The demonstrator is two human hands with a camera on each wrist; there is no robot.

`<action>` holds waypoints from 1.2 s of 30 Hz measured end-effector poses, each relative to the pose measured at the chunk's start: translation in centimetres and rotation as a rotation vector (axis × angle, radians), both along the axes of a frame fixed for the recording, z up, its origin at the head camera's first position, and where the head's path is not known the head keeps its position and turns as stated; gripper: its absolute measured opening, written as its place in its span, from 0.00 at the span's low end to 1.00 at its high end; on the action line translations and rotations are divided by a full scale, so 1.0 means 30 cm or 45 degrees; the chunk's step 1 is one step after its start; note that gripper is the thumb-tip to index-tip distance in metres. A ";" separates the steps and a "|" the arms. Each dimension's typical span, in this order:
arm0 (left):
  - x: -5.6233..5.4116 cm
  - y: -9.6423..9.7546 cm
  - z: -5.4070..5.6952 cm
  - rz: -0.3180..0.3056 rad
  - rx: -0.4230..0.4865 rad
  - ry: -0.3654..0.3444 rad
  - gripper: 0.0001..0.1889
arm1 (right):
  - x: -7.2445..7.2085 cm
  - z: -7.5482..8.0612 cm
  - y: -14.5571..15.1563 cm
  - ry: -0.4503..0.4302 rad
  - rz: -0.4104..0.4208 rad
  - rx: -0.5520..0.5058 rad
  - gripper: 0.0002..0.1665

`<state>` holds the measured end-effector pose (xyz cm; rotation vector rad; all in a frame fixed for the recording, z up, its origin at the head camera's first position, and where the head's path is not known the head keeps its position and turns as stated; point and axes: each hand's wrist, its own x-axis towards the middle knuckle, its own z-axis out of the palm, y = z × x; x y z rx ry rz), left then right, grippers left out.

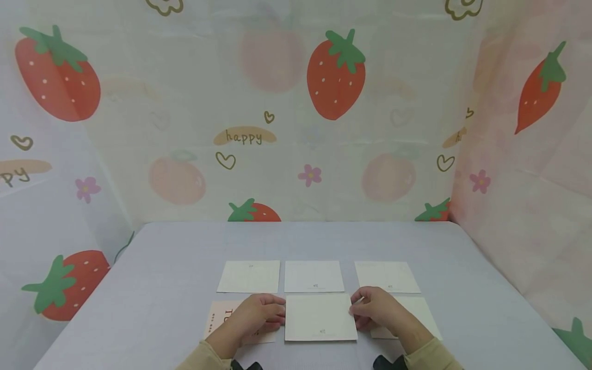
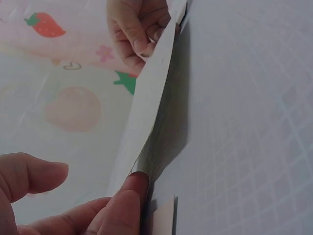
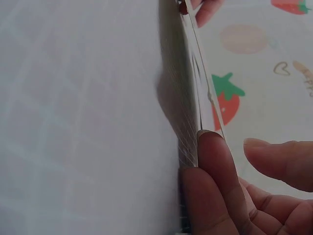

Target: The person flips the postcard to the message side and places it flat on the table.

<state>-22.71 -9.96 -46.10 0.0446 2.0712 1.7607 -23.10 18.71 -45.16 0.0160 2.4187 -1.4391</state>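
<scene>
In the head view a blank cream card [image 1: 321, 317] with a tiny mark near its lower edge lies between both hands. My left hand [image 1: 257, 319] touches its left edge, my right hand [image 1: 372, 308] its right edge. The left wrist view has the card [image 2: 151, 93] seen edge-on, a shadow below it, with left fingertips [image 2: 133, 188] at its edge and the thumb raised apart. Right fingertips [image 3: 213, 152] meet the opposite edge, thumb likewise apart. Under my left hand lies a pinkish card [image 1: 217, 319] with red lettering, partly hidden. A pale card [image 1: 423, 313] is partly covered by my right hand.
Behind, a row holds a left card [image 1: 248, 277], a middle card [image 1: 313, 275] and a right card [image 1: 386, 275], lying flat on the white-covered table [image 1: 162, 267]. Strawberry-print cloth [image 1: 194, 103] surrounds the table at the back and sides. Black devices [image 1: 388, 363] sit at the wrists.
</scene>
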 end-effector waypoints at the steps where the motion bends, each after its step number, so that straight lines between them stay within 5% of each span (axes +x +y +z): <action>1: 0.001 0.000 0.002 0.004 0.001 -0.003 0.16 | 0.000 0.000 0.001 -0.002 0.006 -0.001 0.13; 17: 0.008 0.004 0.017 0.047 0.005 -0.019 0.17 | -0.008 -0.010 0.016 0.003 0.012 -0.050 0.15; 36: 0.021 0.010 0.049 -0.027 -0.051 0.069 0.17 | 0.003 0.006 0.017 0.031 -0.005 -0.042 0.12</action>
